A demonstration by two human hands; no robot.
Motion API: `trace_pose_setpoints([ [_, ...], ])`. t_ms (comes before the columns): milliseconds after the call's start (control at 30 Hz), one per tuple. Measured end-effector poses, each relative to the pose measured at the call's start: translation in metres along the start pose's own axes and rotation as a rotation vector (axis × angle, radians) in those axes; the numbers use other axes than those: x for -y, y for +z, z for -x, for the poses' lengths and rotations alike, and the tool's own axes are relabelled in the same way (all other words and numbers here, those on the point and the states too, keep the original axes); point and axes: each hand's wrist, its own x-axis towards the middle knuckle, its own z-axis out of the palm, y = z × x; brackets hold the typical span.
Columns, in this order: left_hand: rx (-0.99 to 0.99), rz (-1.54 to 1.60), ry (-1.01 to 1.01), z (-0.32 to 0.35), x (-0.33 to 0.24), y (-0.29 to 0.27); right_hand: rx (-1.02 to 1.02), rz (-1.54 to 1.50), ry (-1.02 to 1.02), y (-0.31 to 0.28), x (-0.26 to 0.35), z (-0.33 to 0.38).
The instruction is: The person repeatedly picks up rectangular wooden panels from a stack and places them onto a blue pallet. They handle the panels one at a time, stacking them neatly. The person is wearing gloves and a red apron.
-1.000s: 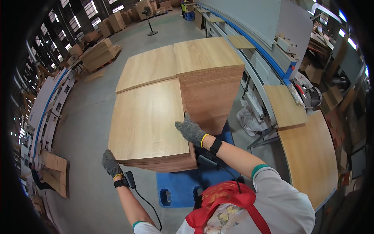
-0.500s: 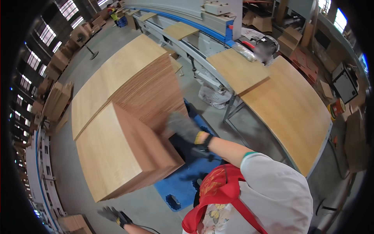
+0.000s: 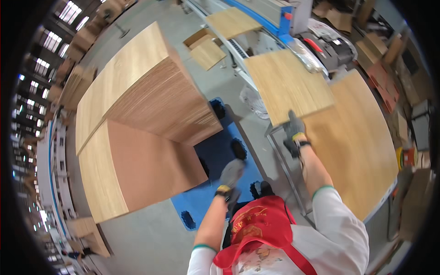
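Note:
A pale wood-faced panel (image 3: 288, 85) lies at the near end of the machine line and overlaps a larger wooden tabletop. My right hand (image 3: 294, 130), in a grey glove, is at its near edge with the thumb over the top face; the other fingers are partly hidden beneath. My left hand (image 3: 232, 173), also gloved, hangs above a blue plastic pallet (image 3: 220, 197). Its fingers reach forward, slightly blurred, and nothing shows in them. To its left, two stacks of panels stand on the pallet: a tall far stack (image 3: 169, 96) and a nearer stack (image 3: 151, 160).
Right of me is the wooden tabletop (image 3: 357, 151) on a metal frame. Another panel (image 3: 233, 23) lies farther along the conveyor (image 3: 237, 49). An open cardboard box (image 3: 199, 39) sits on the floor beyond the tall stack. Cartons and a bucket (image 3: 407, 158) stand at the right.
My right hand has moved from beside the stacks to the panel's edge. My left hand has come from the near stack's outer side to above the pallet. The view has shifted.

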Motion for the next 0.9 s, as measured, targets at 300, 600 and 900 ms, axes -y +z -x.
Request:
trace_pose_setpoints([
  [300,-0.213,0.852,-0.363,-0.044,-0.105,0.056,0.229,1.128,-0.557,-0.047,0.080,0.179],
  [600,-0.394,-0.357,0.163,0.068,-0.185,-0.072,0.466,1.307,0.077,-0.078,0.049,0.160],
  [900,-1.011,-0.106,0.175,0.272,-0.211,-0.206,0.887,0.961,-0.560,0.114,-0.010,0.307],
])
